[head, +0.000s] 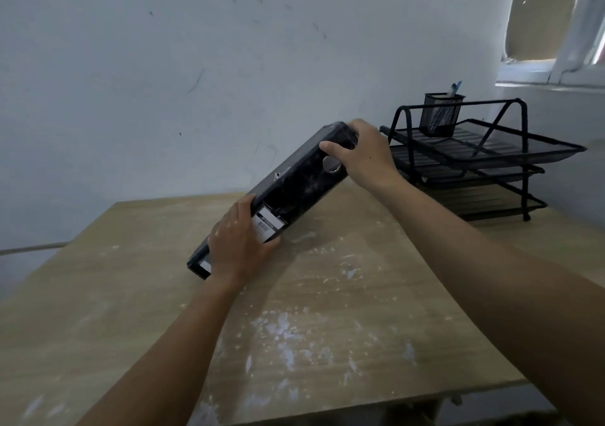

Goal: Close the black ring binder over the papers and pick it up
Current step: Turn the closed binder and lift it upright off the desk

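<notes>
Binder, black, closed, held up off the wooden table w/ spine facing me, tilted: low end toward my left, high end up to the right near the wall. Spine is a long flat rectangle, black w/ faint grey marbling, a bit scuffed and dusty-looking. Round metal-rimmed finger hole sits near the upper end. White label lower on the spine, barcode-like print on it, too blurred to read. Second small white patch at the very bottom corner, can't read that either.

My left hand wraps the lower end, fingers curled over the far cover, thumb pressed on the near edge. My right hand clamps the top end, thumb lying across the spine just above the hole, fingers over the top corner.

Table is pale wood grain, smeared w/ white chalky marks. At right, back corner: black wire-mesh stacked tray rack, w/ a black mesh pen cup on the top tier, pens inside.
</notes>
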A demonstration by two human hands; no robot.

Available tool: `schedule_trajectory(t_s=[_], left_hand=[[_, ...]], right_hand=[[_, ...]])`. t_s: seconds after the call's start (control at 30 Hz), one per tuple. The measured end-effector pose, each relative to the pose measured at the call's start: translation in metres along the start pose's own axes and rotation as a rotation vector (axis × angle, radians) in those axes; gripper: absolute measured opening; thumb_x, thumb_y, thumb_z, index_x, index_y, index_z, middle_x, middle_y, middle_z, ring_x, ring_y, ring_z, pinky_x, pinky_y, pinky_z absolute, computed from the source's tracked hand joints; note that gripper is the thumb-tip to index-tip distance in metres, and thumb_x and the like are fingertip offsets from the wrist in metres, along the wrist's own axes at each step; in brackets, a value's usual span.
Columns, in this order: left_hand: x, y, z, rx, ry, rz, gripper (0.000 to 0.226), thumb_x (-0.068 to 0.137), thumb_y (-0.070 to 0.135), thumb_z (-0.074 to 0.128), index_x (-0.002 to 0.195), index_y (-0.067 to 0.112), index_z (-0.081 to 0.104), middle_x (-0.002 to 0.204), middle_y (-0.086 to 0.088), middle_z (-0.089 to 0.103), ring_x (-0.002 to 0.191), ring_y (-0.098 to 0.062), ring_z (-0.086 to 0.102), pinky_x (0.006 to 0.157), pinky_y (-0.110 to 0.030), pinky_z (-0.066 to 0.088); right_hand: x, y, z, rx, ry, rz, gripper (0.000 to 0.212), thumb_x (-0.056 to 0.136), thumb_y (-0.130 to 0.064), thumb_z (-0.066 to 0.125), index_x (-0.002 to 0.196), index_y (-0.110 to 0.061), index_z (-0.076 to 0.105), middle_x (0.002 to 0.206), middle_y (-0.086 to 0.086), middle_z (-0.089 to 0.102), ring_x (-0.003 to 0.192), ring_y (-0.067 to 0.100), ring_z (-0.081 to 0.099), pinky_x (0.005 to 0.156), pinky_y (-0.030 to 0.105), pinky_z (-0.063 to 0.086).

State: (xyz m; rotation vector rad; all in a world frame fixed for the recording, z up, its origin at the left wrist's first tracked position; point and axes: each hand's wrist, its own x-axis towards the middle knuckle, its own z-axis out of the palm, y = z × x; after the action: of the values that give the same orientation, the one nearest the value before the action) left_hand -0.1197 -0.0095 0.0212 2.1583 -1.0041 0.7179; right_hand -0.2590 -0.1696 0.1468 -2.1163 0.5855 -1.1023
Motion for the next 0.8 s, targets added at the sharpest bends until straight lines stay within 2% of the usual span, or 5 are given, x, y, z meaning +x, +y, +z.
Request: schedule_trajectory(t_s=[0.27, 0.5, 0.63, 0.73, 0.8], left_hand=[[-0.003, 0.013, -0.005, -0.213, 0.129, -0.147, 0.081, 0.061, 0.041, 0.082, 0.128, 0.017, 0.044, 0.112, -0.005, 0.064, 0.097, -0.026, 0.063, 0.070, -0.035, 0.048], [-0.004, 0.007, -0.015, -0.321, 0.168, -0.276, 0.081, 0.064, 0.044, 0.080, 0.129, 0.017, 0.040, 0.115, -0.005, 0.060, 0.097, -0.027, 0.062, 0.073, -0.043, 0.054], [-0.003, 0.000, -0.019, -0.337, 0.192, -0.340, 0.082, 0.065, 0.048, 0.078, 0.130, 0.017, 0.039, 0.115, -0.005, 0.060, 0.096, -0.027, 0.063, 0.072, -0.041, 0.055], [-0.004, -0.003, -0.020, -0.359, 0.208, -0.372, 0.084, 0.065, 0.051, 0.078, 0.130, 0.016, 0.038, 0.116, -0.005, 0.060, 0.096, -0.026, 0.063, 0.072, -0.040, 0.055], [-0.004, -0.005, -0.019, -0.376, 0.211, -0.381, 0.085, 0.065, 0.051, 0.078, 0.130, 0.016, 0.038, 0.115, -0.005, 0.059, 0.096, -0.025, 0.063, 0.072, -0.038, 0.055]], right_hand=[[0.013, -0.053, 0.003, -0.226, 0.001, -0.256, 0.041, 0.085, -0.037, 0.067, 0.119, -0.016, 0.058, 0.106, 0.005, 0.066, 0.098, 0.024, 0.060, 0.084, 0.041, 0.051], [0.012, -0.086, 0.026, -0.299, -0.042, -0.434, 0.057, 0.086, -0.032, 0.067, 0.138, -0.020, 0.045, 0.124, 0.005, 0.049, 0.106, 0.025, 0.054, 0.087, 0.038, 0.048], [0.007, -0.094, 0.052, -0.277, -0.012, -0.512, 0.072, 0.087, -0.024, 0.067, 0.148, -0.019, 0.030, 0.156, 0.008, 0.016, 0.135, 0.025, 0.037, 0.093, 0.030, 0.045], [-0.001, -0.095, 0.074, -0.111, 0.018, -0.451, 0.092, 0.086, -0.019, 0.069, 0.153, -0.016, 0.006, 0.160, 0.011, -0.016, 0.147, 0.024, 0.014, 0.093, 0.017, 0.034], [-0.006, -0.094, 0.088, 0.017, 0.011, -0.360, 0.102, 0.085, -0.018, 0.070, 0.152, -0.015, -0.008, 0.160, 0.009, -0.020, 0.146, 0.020, 0.010, 0.095, 0.012, 0.023]])
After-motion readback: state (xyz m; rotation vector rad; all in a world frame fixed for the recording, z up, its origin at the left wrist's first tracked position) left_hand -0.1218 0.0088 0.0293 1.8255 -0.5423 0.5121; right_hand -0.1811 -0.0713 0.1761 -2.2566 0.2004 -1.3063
